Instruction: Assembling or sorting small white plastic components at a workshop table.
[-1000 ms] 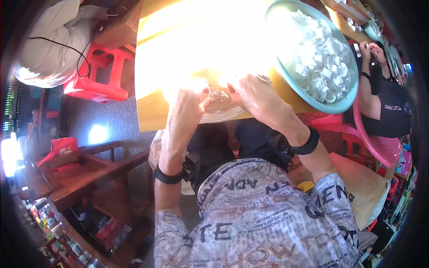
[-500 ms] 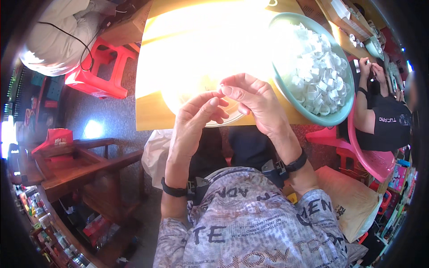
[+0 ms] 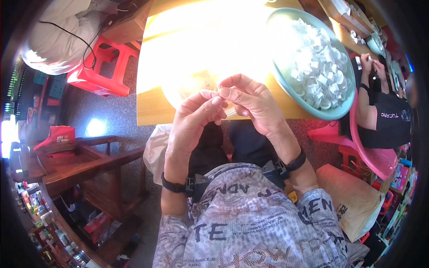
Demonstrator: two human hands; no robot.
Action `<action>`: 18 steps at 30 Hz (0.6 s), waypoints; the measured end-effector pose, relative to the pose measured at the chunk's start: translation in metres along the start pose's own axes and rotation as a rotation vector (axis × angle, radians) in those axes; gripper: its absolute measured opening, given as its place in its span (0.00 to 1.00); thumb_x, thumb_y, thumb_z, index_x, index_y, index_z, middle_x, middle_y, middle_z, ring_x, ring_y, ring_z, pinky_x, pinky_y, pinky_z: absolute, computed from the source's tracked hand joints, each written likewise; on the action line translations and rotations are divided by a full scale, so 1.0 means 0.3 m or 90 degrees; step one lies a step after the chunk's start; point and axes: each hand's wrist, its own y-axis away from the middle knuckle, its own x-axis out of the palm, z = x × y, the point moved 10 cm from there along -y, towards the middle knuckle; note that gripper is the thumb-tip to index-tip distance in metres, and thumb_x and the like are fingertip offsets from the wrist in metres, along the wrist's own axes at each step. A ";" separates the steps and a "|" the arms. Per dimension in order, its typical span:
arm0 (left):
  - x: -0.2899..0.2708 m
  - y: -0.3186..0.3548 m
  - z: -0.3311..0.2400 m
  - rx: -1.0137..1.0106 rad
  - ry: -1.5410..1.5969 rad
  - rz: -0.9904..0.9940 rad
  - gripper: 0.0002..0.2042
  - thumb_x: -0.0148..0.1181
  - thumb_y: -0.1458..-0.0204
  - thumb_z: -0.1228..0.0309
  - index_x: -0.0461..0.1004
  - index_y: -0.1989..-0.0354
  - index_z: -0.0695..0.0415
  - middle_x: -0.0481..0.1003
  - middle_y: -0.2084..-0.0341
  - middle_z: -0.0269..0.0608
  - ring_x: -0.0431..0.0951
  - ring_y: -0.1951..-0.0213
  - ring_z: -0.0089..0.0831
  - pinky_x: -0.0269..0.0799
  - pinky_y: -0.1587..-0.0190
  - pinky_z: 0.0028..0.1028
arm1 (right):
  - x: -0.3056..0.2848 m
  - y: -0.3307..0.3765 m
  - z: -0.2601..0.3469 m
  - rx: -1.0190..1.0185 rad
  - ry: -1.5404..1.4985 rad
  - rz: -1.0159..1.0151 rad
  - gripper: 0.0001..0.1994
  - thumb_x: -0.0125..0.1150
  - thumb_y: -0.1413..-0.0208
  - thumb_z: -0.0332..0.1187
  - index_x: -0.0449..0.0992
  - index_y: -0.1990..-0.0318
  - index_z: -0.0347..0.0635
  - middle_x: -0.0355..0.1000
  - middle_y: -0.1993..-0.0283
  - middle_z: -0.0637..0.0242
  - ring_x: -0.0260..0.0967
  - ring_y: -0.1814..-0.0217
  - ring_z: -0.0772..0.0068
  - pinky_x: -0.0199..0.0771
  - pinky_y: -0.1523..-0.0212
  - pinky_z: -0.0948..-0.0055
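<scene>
between the hands (image 3: 194, 115) (image 3: 258, 107), tiny piece (image 3: 218, 89), long axis indiscernible

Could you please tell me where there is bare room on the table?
On the table, the near-left corner looks bare, between its edges and the dish. Crowded: right, the basin of white pieces; front middle, left hand and right hand. Glare hides the far middle.

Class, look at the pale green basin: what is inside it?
The basin holds a heap of small whitish pieces. That heap covers its own lower layers and the basin's floor; glare washes out the left side.
</scene>
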 end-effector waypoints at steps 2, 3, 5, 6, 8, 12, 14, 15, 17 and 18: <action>0.000 -0.002 -0.007 0.016 -0.034 -0.012 0.08 0.56 0.43 0.70 0.74 0.62 0.62 0.76 0.71 0.38 0.75 0.70 0.21 0.69 0.67 0.19 | -0.021 0.006 0.001 -0.014 0.028 -0.031 0.09 0.63 0.46 0.35 0.75 0.61 0.43 0.72 0.68 0.75 0.61 0.73 0.90 0.60 0.76 0.87; -0.005 0.000 -0.028 0.043 -0.136 -0.031 0.07 0.57 0.45 0.70 0.75 0.64 0.62 0.76 0.72 0.36 0.74 0.71 0.20 0.69 0.68 0.19 | -0.021 0.011 0.003 -0.015 0.025 -0.033 0.09 0.63 0.46 0.35 0.75 0.61 0.43 0.72 0.68 0.75 0.61 0.73 0.90 0.60 0.76 0.87; -0.001 0.003 -0.059 0.067 -0.241 -0.047 0.07 0.59 0.46 0.71 0.75 0.66 0.62 0.75 0.74 0.35 0.74 0.72 0.19 0.69 0.69 0.19 | -0.022 0.032 0.075 -0.122 0.303 -0.076 0.07 0.62 0.47 0.33 0.76 0.65 0.39 0.72 0.71 0.74 0.63 0.73 0.87 0.64 0.73 0.84; 0.004 0.007 -0.069 0.065 -0.309 -0.055 0.07 0.59 0.46 0.71 0.76 0.67 0.62 0.75 0.75 0.34 0.73 0.73 0.18 0.69 0.69 0.19 | -0.027 0.041 0.077 -0.122 0.302 -0.079 0.07 0.62 0.47 0.33 0.76 0.65 0.39 0.72 0.71 0.74 0.63 0.73 0.87 0.64 0.73 0.84; 0.004 0.002 -0.076 0.060 -0.378 -0.059 0.07 0.60 0.47 0.71 0.76 0.68 0.62 0.74 0.75 0.34 0.72 0.73 0.17 0.69 0.70 0.19 | -0.021 0.070 0.124 -0.204 0.425 -0.091 0.06 0.62 0.48 0.30 0.75 0.68 0.35 0.73 0.72 0.69 0.65 0.73 0.84 0.67 0.71 0.81; 0.029 -0.021 -0.073 0.067 -0.461 0.015 0.07 0.60 0.48 0.71 0.76 0.68 0.63 0.74 0.76 0.32 0.71 0.74 0.17 0.67 0.70 0.20 | -0.021 0.091 0.136 -0.191 0.455 -0.090 0.06 0.62 0.49 0.28 0.75 0.68 0.34 0.74 0.72 0.65 0.66 0.74 0.82 0.67 0.71 0.80; 0.044 -0.034 -0.086 0.085 -0.487 0.028 0.07 0.60 0.48 0.71 0.76 0.68 0.63 0.73 0.77 0.32 0.71 0.74 0.17 0.67 0.70 0.20 | -0.023 0.121 0.177 -0.276 0.478 -0.147 0.04 0.62 0.50 0.26 0.74 0.69 0.36 0.73 0.72 0.65 0.67 0.75 0.81 0.67 0.74 0.81; 0.019 -0.044 -0.087 0.064 -0.484 -0.033 0.06 0.59 0.49 0.73 0.76 0.67 0.63 0.73 0.78 0.31 0.70 0.74 0.16 0.66 0.69 0.20 | -0.019 0.129 0.178 -0.278 0.479 -0.147 0.04 0.62 0.50 0.26 0.74 0.69 0.36 0.73 0.72 0.65 0.67 0.75 0.81 0.67 0.74 0.81; -0.009 -0.069 -0.075 0.045 -0.480 -0.096 0.06 0.58 0.49 0.75 0.77 0.65 0.63 0.73 0.80 0.31 0.70 0.74 0.16 0.66 0.69 0.20 | -0.015 0.177 0.231 -0.375 0.530 -0.218 0.04 0.63 0.51 0.23 0.74 0.69 0.37 0.73 0.72 0.67 0.68 0.76 0.81 0.66 0.78 0.81; -0.025 -0.086 -0.076 0.057 -0.577 -0.149 0.07 0.57 0.49 0.74 0.75 0.64 0.64 0.74 0.77 0.39 0.73 0.73 0.24 0.68 0.68 0.24 | -0.013 0.191 0.240 -0.418 0.547 -0.230 0.05 0.64 0.52 0.22 0.74 0.70 0.39 0.72 0.73 0.69 0.68 0.76 0.81 0.66 0.80 0.82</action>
